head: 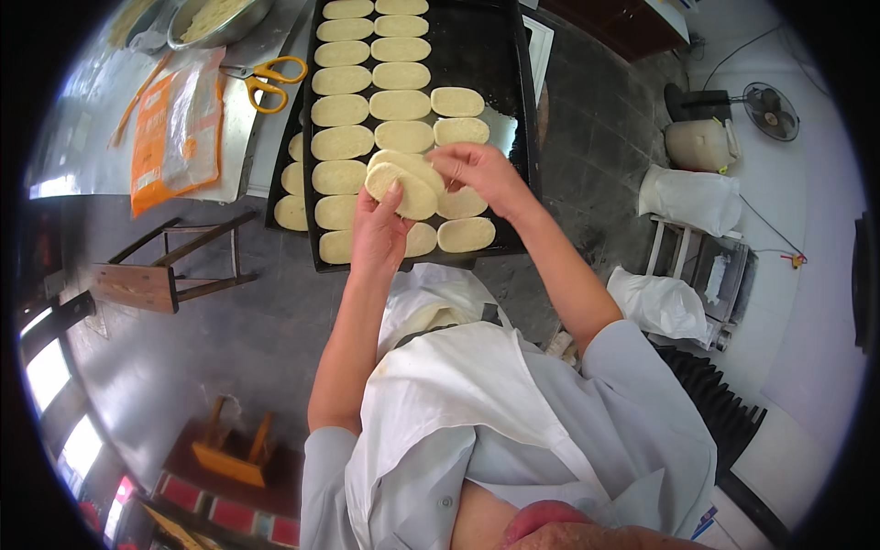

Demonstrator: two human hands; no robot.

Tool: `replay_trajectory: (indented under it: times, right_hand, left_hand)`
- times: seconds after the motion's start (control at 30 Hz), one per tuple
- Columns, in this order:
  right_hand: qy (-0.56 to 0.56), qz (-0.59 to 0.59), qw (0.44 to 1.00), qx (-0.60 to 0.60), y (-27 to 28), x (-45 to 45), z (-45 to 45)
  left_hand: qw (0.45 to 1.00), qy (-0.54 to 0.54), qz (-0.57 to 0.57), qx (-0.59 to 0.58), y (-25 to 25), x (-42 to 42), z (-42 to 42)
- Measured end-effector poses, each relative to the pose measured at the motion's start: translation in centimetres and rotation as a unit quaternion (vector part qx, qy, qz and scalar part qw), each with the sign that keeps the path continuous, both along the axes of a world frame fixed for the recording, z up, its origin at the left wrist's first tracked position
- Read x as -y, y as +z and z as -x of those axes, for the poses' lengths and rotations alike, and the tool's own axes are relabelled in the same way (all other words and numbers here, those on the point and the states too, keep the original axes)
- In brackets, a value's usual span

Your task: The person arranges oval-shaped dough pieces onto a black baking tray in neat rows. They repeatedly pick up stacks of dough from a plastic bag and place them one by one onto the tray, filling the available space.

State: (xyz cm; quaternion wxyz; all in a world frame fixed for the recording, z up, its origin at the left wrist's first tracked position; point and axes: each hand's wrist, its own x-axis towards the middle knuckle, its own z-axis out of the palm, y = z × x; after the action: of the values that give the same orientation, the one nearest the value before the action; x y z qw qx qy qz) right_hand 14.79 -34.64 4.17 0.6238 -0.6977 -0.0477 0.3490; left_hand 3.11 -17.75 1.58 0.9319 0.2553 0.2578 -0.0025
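A black baking tray holds rows of pale, flat oval dough pieces. Two full columns lie on its left, and a third, shorter one runs on the right. Above the tray's near part, my left hand holds overlapping oval dough pieces, with the thumb on the top one. My right hand is at the right edge of these pieces, its fingers bent close together. Whether it grips a piece cannot be told. Beneath my hands, parts of the dough pieces on the tray are hidden.
A second black tray with dough pieces shows under the left edge. On the metal table lie orange-handled scissors, an orange and clear plastic bag and a metal bowl. A wooden stool stands on the floor at left.
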Motion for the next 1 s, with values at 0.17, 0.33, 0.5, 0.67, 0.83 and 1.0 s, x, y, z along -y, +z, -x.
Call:
replay_trajectory:
  times: [0.17, 0.33, 0.5, 0.67, 0.83, 1.0]
  right_hand:
    - [-0.047, 0.041, 0.994, 0.094, 0.2, -1.0, 2.4]
    - [-0.111, 0.125, 0.949, 0.267, 0.4, 0.1, -3.5]
    - [-0.096, 0.162, 0.926, 0.328, -5.6, 3.5, -17.1]
    - [-0.024, 0.202, 0.897, 0.392, -7.9, 2.0, -20.7]
    - [0.028, 0.2, 0.852, 0.483, -8.8, 1.4, -20.0]
    - [-0.055, 0.194, 0.807, 0.556, -7.3, 1.7, -18.1]
  left_hand:
    - [0.999, -0.03, -0.01, 0.004, -0.2, 0.1, -0.6]
    - [0.998, -0.033, -0.017, -0.052, -1.2, 0.2, -0.5]
    - [0.996, -0.018, -0.04, -0.081, -0.3, 1.4, -1.4]
    - [0.993, 0.021, -0.038, -0.113, -1.1, 2.6, -1.5]
    - [0.992, 0.04, -0.036, -0.111, -1.0, 3.7, -3.0]
    - [0.994, 0.06, -0.026, -0.091, -0.3, 3.4, -4.3]
